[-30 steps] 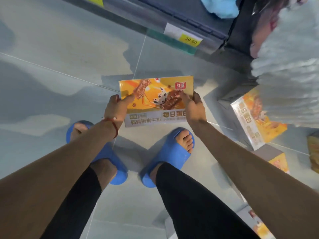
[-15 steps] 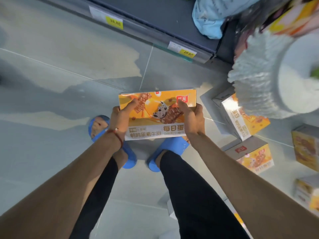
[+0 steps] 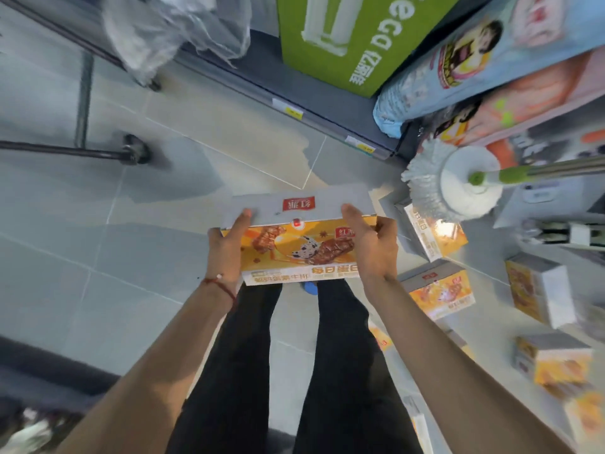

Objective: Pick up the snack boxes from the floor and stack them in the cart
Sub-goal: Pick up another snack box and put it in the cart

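The left hand (image 3: 226, 253) and right hand (image 3: 373, 247) each grip 1 end of an orange snack box (image 3: 301, 253), held above the floor (image 3: 131, 257). Squeezed only at its ends, it could slip. A careless step right might crush the snack boxes (image 3: 438, 290) lying there.

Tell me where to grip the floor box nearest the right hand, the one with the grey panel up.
I'd take the snack box by its two short ends, coming down from above. It lies long and low on the floor, grey panel up, with bare floor at both ends, while another box sits close behind its far long side.
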Available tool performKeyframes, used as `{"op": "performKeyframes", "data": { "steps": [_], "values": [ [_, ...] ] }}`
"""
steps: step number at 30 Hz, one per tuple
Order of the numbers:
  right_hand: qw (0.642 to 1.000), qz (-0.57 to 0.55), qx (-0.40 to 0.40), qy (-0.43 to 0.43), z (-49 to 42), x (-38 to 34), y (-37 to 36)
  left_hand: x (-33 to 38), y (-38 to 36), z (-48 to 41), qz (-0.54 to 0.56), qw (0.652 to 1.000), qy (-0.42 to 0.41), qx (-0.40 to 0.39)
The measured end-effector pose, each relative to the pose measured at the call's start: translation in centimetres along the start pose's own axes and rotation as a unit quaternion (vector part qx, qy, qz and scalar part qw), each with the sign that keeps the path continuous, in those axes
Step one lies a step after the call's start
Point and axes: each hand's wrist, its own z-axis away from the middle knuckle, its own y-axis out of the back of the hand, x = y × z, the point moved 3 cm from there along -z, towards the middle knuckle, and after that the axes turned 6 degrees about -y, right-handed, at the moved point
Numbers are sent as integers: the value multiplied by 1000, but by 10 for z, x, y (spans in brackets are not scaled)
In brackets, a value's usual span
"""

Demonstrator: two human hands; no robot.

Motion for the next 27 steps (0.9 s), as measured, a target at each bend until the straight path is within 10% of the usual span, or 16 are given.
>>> {"op": "performKeyframes", "data": {
  "steps": [27],
  "values": [
    [921,110,-273,255,261,-109,6,89,170,246,177,960,-187,107]
  ]
}}
